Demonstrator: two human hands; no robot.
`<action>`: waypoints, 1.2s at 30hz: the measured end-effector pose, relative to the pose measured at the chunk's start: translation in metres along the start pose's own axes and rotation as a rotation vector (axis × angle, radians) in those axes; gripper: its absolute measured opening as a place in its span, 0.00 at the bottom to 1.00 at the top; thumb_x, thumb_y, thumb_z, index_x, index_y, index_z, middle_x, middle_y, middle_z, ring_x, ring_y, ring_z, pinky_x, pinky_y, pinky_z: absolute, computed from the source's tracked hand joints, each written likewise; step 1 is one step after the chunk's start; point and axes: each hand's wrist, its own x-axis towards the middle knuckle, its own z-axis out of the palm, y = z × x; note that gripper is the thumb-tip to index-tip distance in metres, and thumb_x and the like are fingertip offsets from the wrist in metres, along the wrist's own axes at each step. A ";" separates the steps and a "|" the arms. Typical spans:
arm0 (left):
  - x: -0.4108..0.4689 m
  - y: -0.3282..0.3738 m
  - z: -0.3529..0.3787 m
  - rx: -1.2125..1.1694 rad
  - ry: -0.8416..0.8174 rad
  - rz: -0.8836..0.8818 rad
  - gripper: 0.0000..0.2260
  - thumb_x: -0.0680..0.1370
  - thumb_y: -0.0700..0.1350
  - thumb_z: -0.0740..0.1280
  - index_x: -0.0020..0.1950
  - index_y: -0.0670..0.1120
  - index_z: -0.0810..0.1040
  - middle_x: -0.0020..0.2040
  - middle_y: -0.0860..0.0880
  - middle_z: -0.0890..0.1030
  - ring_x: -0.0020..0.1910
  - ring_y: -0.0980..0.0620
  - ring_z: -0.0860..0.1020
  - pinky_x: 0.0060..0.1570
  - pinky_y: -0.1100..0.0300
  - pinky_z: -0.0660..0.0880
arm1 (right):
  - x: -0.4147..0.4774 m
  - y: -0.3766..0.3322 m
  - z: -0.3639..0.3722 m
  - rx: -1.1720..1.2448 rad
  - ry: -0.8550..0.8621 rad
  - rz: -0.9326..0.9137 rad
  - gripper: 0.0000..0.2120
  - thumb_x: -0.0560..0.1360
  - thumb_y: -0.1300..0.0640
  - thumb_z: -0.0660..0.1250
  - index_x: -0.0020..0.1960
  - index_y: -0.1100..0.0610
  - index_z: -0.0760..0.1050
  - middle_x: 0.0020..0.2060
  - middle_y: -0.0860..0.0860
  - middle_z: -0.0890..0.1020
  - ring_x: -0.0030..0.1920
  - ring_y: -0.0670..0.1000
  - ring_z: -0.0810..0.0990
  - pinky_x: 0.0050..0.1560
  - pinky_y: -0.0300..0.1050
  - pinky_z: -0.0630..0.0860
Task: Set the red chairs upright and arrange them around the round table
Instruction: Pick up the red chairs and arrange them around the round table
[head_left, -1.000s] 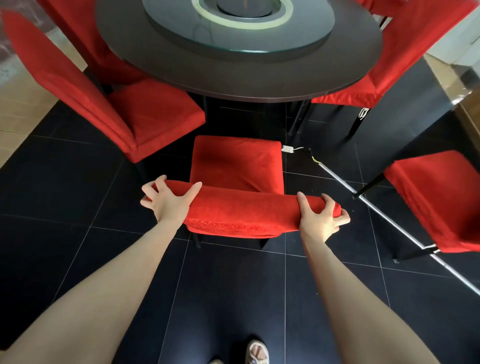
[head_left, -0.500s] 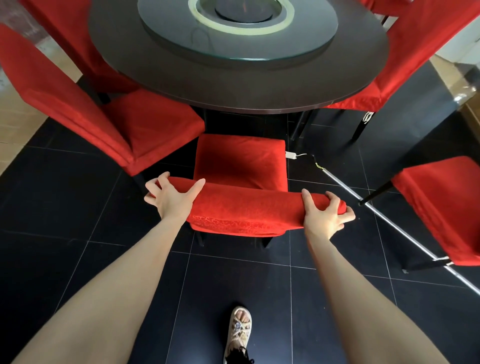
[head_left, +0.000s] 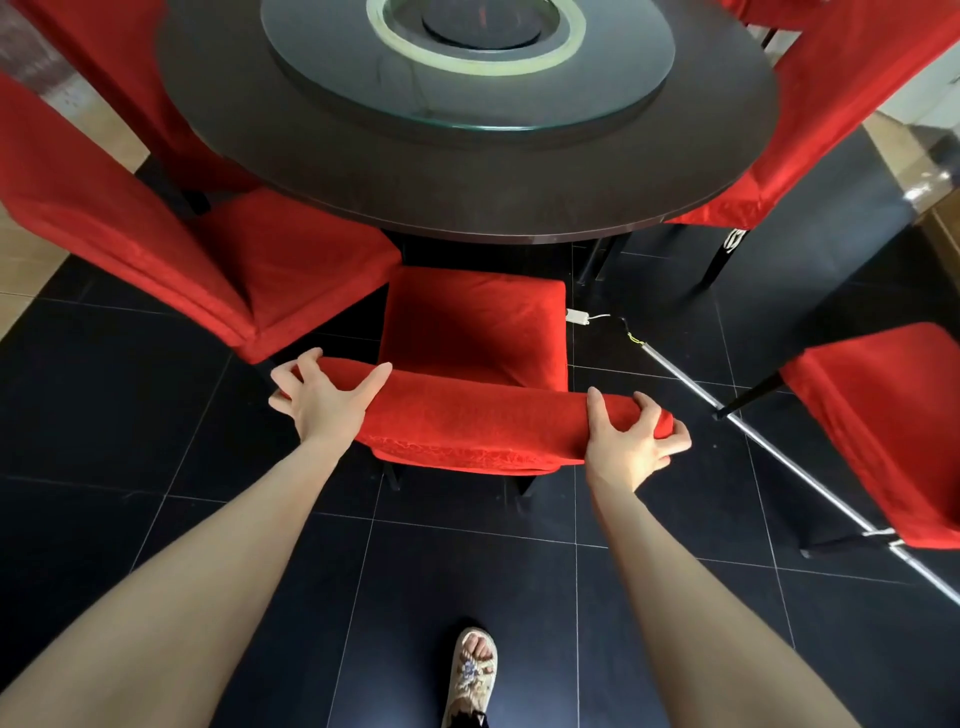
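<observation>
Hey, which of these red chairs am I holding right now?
The middle chair, facing the round table straight ahead: your left hand and right hand grip the top of its backrest. The other chairs are untouched.

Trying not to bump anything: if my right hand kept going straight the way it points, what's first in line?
The backrest it grips blocks the right hand at once; past that, probably the round table rim, though depth is unclear.
</observation>
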 end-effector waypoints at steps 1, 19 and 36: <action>0.000 0.000 0.000 -0.001 0.003 0.003 0.41 0.67 0.62 0.75 0.72 0.46 0.64 0.70 0.46 0.57 0.66 0.43 0.58 0.43 0.52 0.71 | 0.001 -0.001 0.000 0.000 -0.001 -0.001 0.26 0.69 0.40 0.73 0.64 0.47 0.72 0.69 0.51 0.56 0.63 0.56 0.62 0.48 0.49 0.68; 0.023 0.010 -0.002 -0.027 0.003 0.009 0.42 0.67 0.63 0.75 0.73 0.46 0.63 0.71 0.46 0.57 0.68 0.41 0.58 0.47 0.52 0.69 | 0.008 -0.020 0.008 -0.027 -0.020 -0.010 0.27 0.69 0.40 0.72 0.64 0.49 0.72 0.66 0.53 0.58 0.59 0.57 0.62 0.46 0.49 0.66; 0.032 -0.010 -0.010 -0.064 0.008 0.040 0.39 0.67 0.62 0.76 0.71 0.48 0.65 0.69 0.47 0.59 0.68 0.44 0.58 0.48 0.53 0.69 | -0.015 -0.011 0.018 -0.029 0.003 -0.002 0.27 0.69 0.39 0.72 0.64 0.48 0.71 0.66 0.52 0.58 0.60 0.57 0.63 0.47 0.49 0.68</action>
